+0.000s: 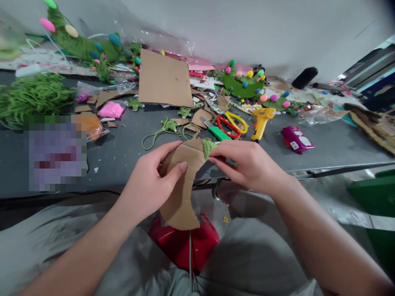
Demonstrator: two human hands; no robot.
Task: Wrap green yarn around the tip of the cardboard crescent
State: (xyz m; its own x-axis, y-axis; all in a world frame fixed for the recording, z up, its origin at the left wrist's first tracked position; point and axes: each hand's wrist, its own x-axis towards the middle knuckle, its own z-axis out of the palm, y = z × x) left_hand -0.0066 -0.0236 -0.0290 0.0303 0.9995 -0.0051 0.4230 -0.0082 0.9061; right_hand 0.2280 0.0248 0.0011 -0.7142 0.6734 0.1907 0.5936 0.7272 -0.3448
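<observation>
Left hand [156, 176], right hand [253, 164] bare; forearms [106, 234] bare; grey trousers [256, 250] creased.

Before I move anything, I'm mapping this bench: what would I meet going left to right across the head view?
Tangled green yarn pile → small bright-pink packet → curved brown cardboard piece → yellow glue gun → glossy purple packet.

We record one view, head-worn, facing forward and down, close above left hand [154, 174] and right hand [249, 164], with table [333, 144] and wall [240, 28] beyond
</observation>
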